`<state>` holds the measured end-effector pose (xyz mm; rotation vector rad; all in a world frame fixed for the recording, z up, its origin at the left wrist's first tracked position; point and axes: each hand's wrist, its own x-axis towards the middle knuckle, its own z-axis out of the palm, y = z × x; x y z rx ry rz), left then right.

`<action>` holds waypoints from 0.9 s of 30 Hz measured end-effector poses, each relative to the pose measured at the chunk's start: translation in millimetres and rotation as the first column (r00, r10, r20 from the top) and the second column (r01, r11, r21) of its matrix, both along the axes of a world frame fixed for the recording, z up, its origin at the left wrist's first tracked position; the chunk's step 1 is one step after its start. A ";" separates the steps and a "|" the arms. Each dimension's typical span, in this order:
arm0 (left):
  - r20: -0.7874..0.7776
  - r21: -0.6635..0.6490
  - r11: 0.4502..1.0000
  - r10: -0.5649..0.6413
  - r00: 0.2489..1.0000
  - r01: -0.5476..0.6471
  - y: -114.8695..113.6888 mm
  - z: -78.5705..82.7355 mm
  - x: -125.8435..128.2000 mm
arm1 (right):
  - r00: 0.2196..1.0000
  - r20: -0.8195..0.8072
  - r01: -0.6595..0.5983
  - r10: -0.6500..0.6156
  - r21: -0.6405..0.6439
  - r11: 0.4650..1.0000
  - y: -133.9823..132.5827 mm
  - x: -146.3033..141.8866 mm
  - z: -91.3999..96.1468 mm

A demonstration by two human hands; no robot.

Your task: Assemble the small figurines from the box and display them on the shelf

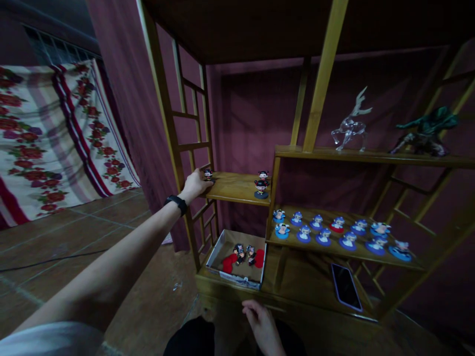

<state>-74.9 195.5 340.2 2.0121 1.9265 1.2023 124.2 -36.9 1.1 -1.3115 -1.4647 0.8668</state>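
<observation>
My left hand (196, 186) reaches out to the left end of the upper wooden shelf (233, 187). Its fingers are closed around a small black-haired figurine (208, 174) there. Two similar figurines stand at that shelf's right end: one in front (261, 189) on a dark round base, the other (263, 175) behind it. My right hand (261, 324) hangs low in front of the unit, fingers loosely bent and slightly apart, with nothing visible in them. Above it sits an open cardboard box (234, 281) containing several dark figurines (240, 253) and red pieces (229, 263).
On the right-hand shelf several small figurines (323, 236) stand in rows on blue, purple and red bases. A phone (346, 286) lies below them. Higher up are a clear deer figure (351, 128) and a green-cloaked figure (426, 131). A wooden post (163, 99) borders the left side.
</observation>
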 end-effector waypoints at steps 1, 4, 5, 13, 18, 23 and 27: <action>-0.025 0.027 1.000 0.002 1.000 -0.001 -5.2 0.4 0.3 | 1.000 -0.003 0.004 -0.004 -0.002 1.000 -0.3 0.2 0.2; -0.068 0.174 0.985 -0.004 0.998 0.016 -34.0 -4.7 3.5 | 1.000 -0.004 0.004 -0.004 -0.017 1.000 -0.3 1.9 0.1; -0.062 0.254 0.967 -0.019 0.998 0.034 -47.5 -10.7 5.4 | 1.000 -0.003 -0.002 0.002 -0.026 1.000 0.5 2.7 0.0; 0.460 0.098 0.979 -0.203 0.865 0.178 -103.9 -181.2 25.1 | 0.999 0.036 0.044 -0.041 -0.084 0.995 42.4 8.2 -11.4; 0.917 -0.327 0.893 0.221 0.331 0.308 -61.9 -289.3 34.9 | 0.976 0.172 0.140 -0.135 -0.016 0.990 111.9 9.2 -16.6; 0.935 -0.353 0.883 0.322 0.148 0.308 -23.1 -314.2 31.6 | 0.864 0.451 0.282 -0.224 -0.063 0.957 186.3 6.9 -21.2; 0.945 -0.322 0.884 0.323 0.056 0.338 -2.2 -314.2 11.6 | 0.686 0.698 0.333 -0.207 -0.048 0.942 215.0 5.5 -32.8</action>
